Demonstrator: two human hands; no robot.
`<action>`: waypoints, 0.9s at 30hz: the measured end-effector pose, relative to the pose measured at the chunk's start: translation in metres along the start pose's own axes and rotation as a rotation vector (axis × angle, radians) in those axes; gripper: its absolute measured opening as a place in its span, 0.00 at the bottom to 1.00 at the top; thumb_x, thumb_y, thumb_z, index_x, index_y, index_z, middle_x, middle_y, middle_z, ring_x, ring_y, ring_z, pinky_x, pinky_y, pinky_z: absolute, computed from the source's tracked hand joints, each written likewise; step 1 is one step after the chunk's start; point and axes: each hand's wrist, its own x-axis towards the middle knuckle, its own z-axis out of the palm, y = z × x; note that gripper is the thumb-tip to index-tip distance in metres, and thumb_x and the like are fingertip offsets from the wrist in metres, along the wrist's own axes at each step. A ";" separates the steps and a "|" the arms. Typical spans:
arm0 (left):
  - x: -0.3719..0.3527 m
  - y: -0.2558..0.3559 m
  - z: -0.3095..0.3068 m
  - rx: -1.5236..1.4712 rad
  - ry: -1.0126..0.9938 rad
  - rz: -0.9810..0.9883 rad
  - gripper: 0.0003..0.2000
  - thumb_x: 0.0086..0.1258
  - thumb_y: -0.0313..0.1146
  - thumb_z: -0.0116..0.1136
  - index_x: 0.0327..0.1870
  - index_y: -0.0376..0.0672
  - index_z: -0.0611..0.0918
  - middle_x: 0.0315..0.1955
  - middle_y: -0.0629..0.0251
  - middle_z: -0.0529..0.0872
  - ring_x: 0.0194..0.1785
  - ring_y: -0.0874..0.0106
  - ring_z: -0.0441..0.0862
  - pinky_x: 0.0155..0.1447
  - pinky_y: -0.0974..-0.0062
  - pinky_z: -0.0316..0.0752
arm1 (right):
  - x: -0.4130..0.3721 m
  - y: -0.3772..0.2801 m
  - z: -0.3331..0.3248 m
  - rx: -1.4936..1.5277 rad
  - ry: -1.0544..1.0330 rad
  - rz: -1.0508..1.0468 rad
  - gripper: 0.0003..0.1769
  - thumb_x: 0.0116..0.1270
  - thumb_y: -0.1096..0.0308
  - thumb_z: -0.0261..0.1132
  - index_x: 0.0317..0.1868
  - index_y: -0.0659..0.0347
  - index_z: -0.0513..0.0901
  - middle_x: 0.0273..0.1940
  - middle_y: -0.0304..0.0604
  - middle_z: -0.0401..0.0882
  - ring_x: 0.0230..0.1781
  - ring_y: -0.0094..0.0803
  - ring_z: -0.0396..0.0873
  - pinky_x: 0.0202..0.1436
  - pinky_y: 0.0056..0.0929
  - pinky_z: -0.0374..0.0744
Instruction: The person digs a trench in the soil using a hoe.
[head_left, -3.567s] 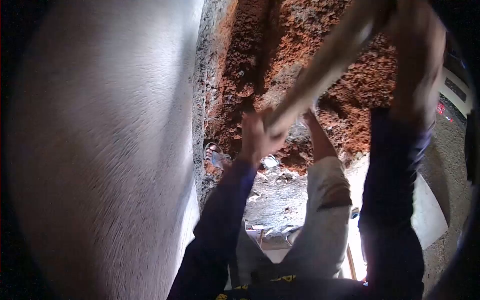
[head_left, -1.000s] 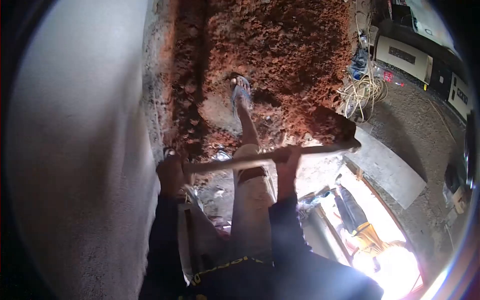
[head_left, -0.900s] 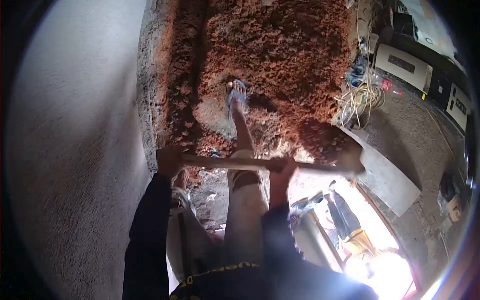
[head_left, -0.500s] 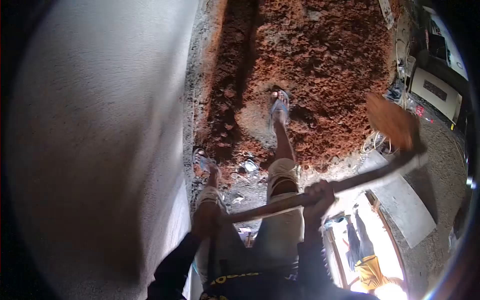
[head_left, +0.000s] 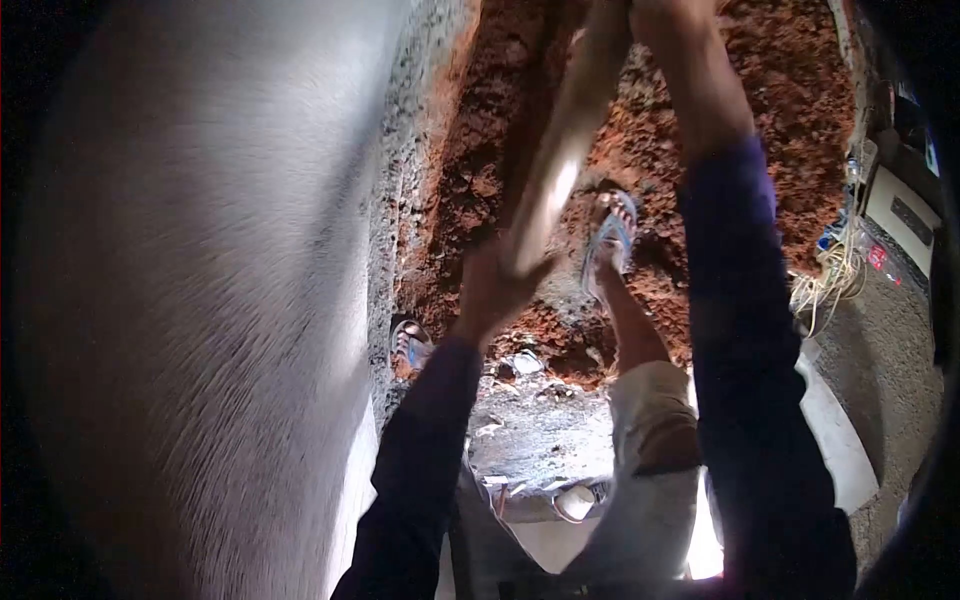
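My left hand (head_left: pixel 492 290) is wrapped round the lower end of a hoe's wooden handle (head_left: pixel 560 165), with the thumb lying across it. The handle rises steeply away from me, smeared by motion. At the top edge of the view, my right hand (head_left: pixel 675 15) is closed on the handle higher up, its fingers partly cut off. The hoe's blade is beyond the frame. Broken reddish soil (head_left: pixel 655 130) lies beneath the handle. One sandalled foot (head_left: pixel 612 235) stands on the soil; the other foot (head_left: pixel 408 345) is beside the wall.
A pale plastered wall (head_left: pixel 210 300) runs close along my left. At the right are a tangle of pale cable (head_left: pixel 832 285), a light panel (head_left: pixel 838 435) on the ground, and a cream box-like object (head_left: pixel 900 220). A white container (head_left: pixel 574 503) lies behind my legs.
The hoe has swung from lying across my body to the right, up and forward, taking its blade out of view. Both arms have stretched forward, and my right hand is now far ahead of my left.
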 end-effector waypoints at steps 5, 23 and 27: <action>0.016 -0.144 0.009 -0.213 0.014 -0.213 0.22 0.59 0.52 0.68 0.21 0.39 0.80 0.10 0.67 0.76 0.12 0.75 0.74 0.18 0.74 0.69 | -0.067 0.238 0.060 -0.223 0.005 0.271 0.07 0.62 0.69 0.60 0.32 0.65 0.76 0.23 0.43 0.74 0.21 0.33 0.73 0.28 0.36 0.76; -0.200 -0.084 0.038 -0.292 -0.104 -0.925 0.25 0.59 0.53 0.68 0.22 0.35 0.78 0.16 0.69 0.74 0.23 0.76 0.69 0.27 0.71 0.65 | -0.315 0.355 0.076 0.316 -0.188 1.408 0.09 0.68 0.66 0.59 0.30 0.58 0.72 0.21 0.39 0.66 0.17 0.29 0.66 0.21 0.36 0.70; -0.213 -0.055 0.036 -0.380 -0.072 -0.931 0.24 0.58 0.51 0.69 0.22 0.36 0.78 0.16 0.73 0.74 0.23 0.78 0.67 0.27 0.72 0.64 | -0.328 0.332 0.056 0.632 -0.319 1.220 0.03 0.66 0.70 0.59 0.33 0.56 0.77 0.18 0.40 0.69 0.11 0.31 0.69 0.18 0.38 0.71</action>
